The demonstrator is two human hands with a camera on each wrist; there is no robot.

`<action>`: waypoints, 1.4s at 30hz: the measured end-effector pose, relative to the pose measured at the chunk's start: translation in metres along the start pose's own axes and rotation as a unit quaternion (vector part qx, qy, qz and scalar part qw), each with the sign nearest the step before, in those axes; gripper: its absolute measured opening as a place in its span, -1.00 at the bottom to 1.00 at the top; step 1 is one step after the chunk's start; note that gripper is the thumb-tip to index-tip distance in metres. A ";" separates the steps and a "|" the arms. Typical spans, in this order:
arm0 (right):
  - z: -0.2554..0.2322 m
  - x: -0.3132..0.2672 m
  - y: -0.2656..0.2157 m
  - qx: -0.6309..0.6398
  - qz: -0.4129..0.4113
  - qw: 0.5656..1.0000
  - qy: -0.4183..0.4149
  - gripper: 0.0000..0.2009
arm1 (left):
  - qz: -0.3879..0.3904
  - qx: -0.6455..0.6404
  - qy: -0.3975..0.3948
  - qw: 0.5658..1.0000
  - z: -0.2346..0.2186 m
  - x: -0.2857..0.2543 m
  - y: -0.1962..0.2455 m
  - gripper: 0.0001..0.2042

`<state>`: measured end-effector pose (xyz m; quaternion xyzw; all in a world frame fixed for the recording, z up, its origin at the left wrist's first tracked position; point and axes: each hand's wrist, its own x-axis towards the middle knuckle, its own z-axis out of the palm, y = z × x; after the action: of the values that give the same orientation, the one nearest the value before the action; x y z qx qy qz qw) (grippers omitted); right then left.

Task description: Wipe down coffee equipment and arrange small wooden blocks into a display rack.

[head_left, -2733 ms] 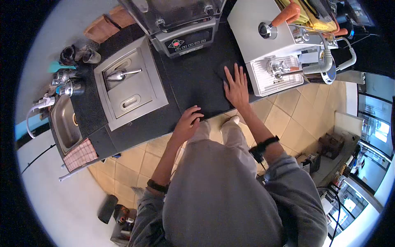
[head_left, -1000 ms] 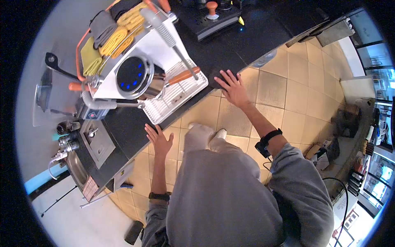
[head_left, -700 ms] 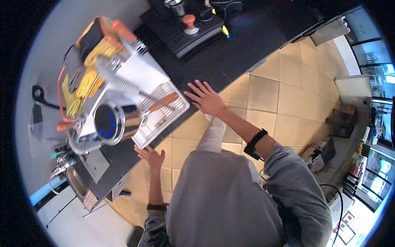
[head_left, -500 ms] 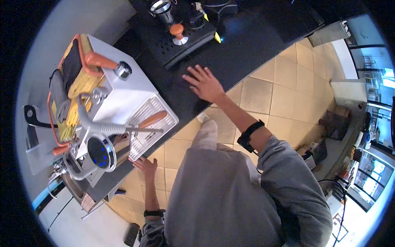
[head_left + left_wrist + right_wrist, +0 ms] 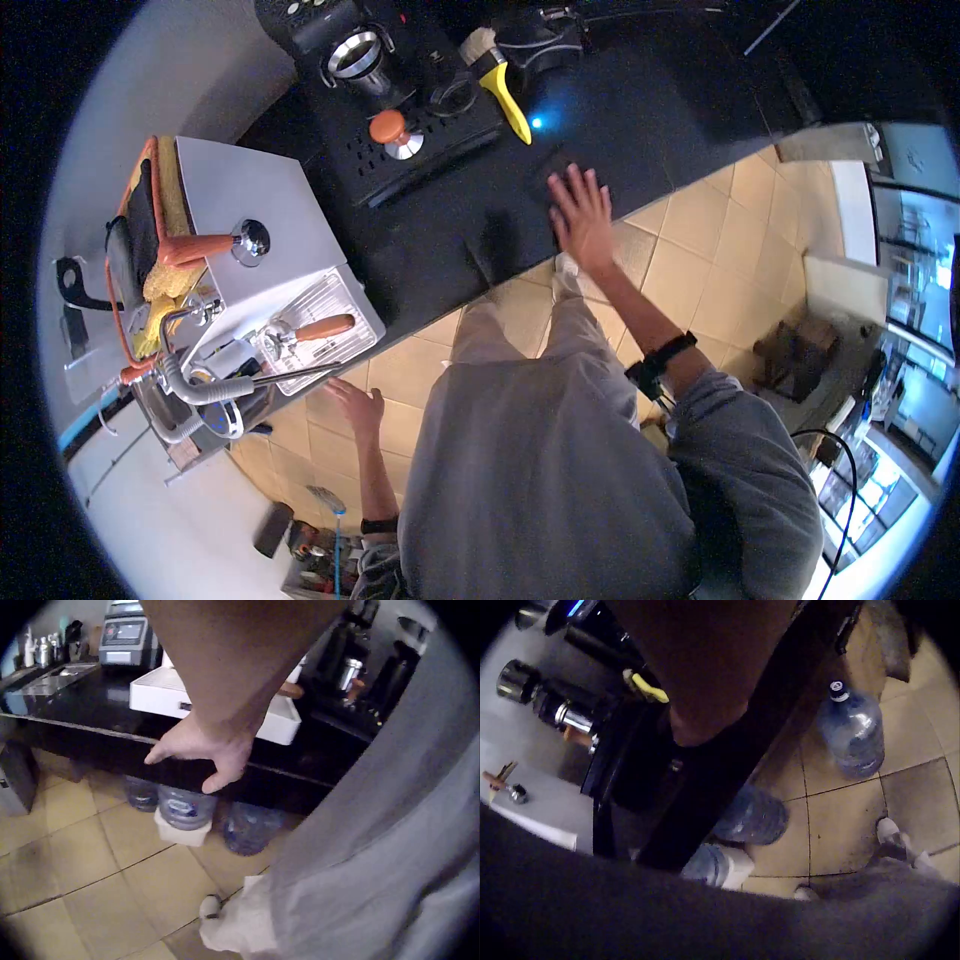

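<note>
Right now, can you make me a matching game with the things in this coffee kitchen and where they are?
Things:
1. right hand
2. left hand
3. yellow brush
4. orange tamper

Places:
A. over the floor tiles, below the white machine
B. flat on the black counter
C. on the black mat by the grinder
D. on the counter, beside the black mat

Pairs: 1-B, 2-A, 3-D, 4-C

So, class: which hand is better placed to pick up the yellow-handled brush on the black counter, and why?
The right hand: it lies flat on the counter just below the brush. The left hand hangs by the floor.
</note>
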<state>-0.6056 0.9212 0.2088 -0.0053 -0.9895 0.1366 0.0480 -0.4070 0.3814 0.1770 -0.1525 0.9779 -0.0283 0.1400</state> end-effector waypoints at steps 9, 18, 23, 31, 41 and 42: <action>-0.031 0.028 0.055 0.064 -0.312 0.936 -0.150 -0.36 | 0.242 -0.396 0.006 0.886 -0.150 0.023 0.357 -0.85; -0.046 0.068 0.175 0.013 -0.114 0.993 -0.001 -0.45 | 0.109 -0.206 0.104 0.967 -0.145 0.152 0.531 -0.54; -0.019 0.141 0.142 0.033 -0.135 0.989 0.049 -0.47 | 0.108 -0.211 0.140 0.961 -0.134 0.158 0.528 -0.58; -0.006 0.155 0.075 0.060 -0.277 0.959 -0.008 -0.50 | 0.118 -0.164 0.129 0.971 -0.156 0.151 0.511 -0.63; -0.050 0.095 0.133 -0.004 -0.291 0.953 -0.084 -0.48 | 0.133 -0.190 0.155 0.960 -0.174 0.149 0.506 -0.61; -0.040 0.121 0.136 0.020 -0.245 0.969 -0.015 -0.49 | 0.147 -0.173 0.154 0.962 -0.180 0.147 0.505 -0.63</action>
<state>-0.7228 1.0656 0.2212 0.2398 -0.9584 0.1405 0.0652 -0.7386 0.8195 0.2614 -0.0228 0.9893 0.1392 -0.0380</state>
